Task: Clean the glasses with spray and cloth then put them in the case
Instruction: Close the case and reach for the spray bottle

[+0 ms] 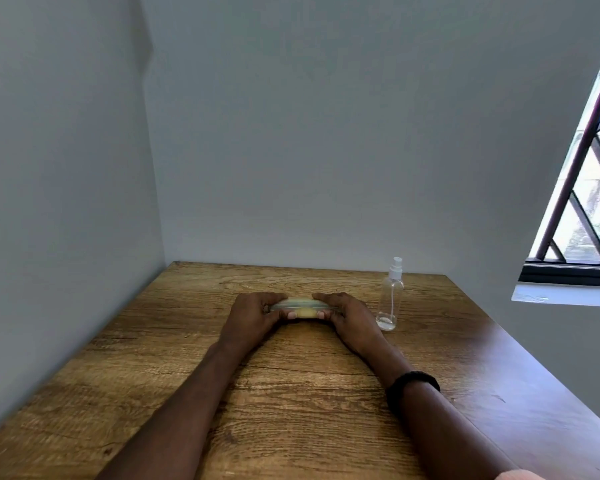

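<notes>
Low in the frame my forearms cross the bench [291, 417], a black band [413, 384] on my right wrist. At centre my left hand [253, 315] and right hand [350, 317] grip the case [300, 306] by its ends, fingers curled over it. It looks closed. Just right stands the spray [390, 299]. No glasses or cloth show, so I cannot tell whether cleaning is done or not begun.
</notes>
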